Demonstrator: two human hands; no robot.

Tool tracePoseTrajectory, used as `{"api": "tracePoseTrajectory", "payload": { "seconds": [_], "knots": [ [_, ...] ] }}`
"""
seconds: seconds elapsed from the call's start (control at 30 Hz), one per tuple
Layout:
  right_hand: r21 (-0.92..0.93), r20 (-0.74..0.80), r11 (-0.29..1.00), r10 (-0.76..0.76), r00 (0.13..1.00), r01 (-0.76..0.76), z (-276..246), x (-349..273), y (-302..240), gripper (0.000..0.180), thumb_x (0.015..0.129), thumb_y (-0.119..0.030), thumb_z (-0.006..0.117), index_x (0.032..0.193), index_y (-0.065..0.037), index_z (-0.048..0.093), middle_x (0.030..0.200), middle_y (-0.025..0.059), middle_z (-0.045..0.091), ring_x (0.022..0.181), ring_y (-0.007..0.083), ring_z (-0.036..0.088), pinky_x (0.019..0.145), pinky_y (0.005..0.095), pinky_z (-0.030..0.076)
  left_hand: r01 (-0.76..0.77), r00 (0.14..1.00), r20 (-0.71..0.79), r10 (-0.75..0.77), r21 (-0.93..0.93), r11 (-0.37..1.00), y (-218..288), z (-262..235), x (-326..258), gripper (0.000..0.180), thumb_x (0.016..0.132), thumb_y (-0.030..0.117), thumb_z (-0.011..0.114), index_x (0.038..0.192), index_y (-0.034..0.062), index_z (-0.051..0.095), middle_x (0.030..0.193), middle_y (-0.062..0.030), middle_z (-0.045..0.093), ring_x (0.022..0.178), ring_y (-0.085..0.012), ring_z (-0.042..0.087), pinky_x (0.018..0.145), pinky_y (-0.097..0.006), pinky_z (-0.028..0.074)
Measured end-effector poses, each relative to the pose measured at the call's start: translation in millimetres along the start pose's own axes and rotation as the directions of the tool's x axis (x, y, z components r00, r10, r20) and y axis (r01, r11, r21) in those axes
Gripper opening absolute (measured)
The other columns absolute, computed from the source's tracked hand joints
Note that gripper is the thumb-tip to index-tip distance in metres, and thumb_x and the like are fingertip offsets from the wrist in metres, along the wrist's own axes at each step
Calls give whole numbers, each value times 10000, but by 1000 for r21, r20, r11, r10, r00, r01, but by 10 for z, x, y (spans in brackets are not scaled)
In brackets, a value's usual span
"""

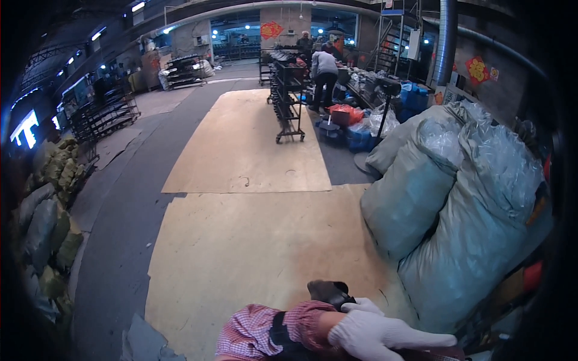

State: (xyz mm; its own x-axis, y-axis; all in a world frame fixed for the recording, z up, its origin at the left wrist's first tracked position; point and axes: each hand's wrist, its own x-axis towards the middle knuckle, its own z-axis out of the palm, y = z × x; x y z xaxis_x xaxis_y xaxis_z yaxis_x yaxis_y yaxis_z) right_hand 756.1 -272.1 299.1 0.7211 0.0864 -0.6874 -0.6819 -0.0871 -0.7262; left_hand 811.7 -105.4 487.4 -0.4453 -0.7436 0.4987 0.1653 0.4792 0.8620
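A dark thing [330,293], black and a little shiny, is sitting low in my view, just above my arms. It is looking like a small, rounded lump with a folded edge, and I cannot tell what kind of thing it is. My white glove [376,332] is touching its lower right side, so it is resting right against my grip. One hand is wearing that glove, and its fingers are stretching out flat toward the right. I cannot tell which hand it is, or if the grip is closing on the dark thing or just lying beside it. My red checked sleeve [259,331] is showing near the glove, with a dark strap across it.

Under everything, a big wooden board [253,253] is covering the grey floor. Big puffy sacks [457,216] are piling up on my right. Far off, a person [325,75] is bending near a black rolling rack [288,96].
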Motion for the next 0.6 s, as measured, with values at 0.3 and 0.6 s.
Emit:
{"api": "tracePoseTrajectory", "payload": {
  "seconds": [0.3,0.6],
  "knots": [
    [-40,-316,949,-308,897,312,-770,870,-1457,275,886,-185,729,1068,21,709,949,25,717,880,122,655,805,289,524,-79,681,-706,-192,-332,940,-435,-2324,-2020,808,1028,294,584,1627,53,97,1528,-212,432,1388,-291,462,1185,-417,335],
    [-566,152,334,-856,494,754,-1156,3085,-3914,422,783,-341,842,938,34,726,949,187,710,887,357,681,808,394,532,-456,-109,-839,-532,-434,777,-1188,-3353,-4069,727,1032,341,575,1615,115,205,1496,-175,451,1306,-297,537,1105,-415,429]
  ]
}}
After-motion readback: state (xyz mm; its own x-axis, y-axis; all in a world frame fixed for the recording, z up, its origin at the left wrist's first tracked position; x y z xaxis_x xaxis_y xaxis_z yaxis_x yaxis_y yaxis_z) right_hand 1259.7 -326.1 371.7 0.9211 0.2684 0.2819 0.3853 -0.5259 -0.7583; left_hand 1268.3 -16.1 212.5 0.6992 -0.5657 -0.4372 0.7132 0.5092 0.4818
